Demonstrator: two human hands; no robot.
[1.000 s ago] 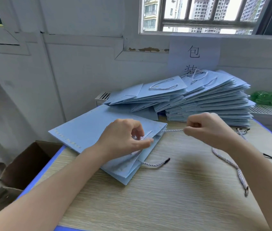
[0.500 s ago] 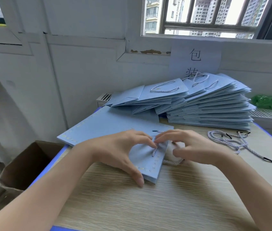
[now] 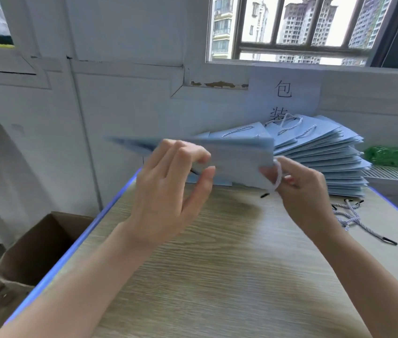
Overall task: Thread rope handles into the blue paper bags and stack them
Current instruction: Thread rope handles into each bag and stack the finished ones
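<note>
Up off the table, the blue paper bag hangs flat and nearly level between both hands, its far edge blurred. The left hand pinches the bag's near left part between thumb and curled fingers. The right hand grips the bag's right corner, with a white rope handle looped round its fingers. Behind, a fanned stack of finished bags with twisted cords on top leans against the wall, partly hidden by the raised bag. Loose ropes with black tips lie tangled on the table to the right, near the stack. A green plastic bundle sits on a ribbed ledge beyond. The tabletop is pale wood-grain with a blue edge; an open brown cardboard box stands on the floor at left. A paper sign with two characters hangs under the barred window.
</note>
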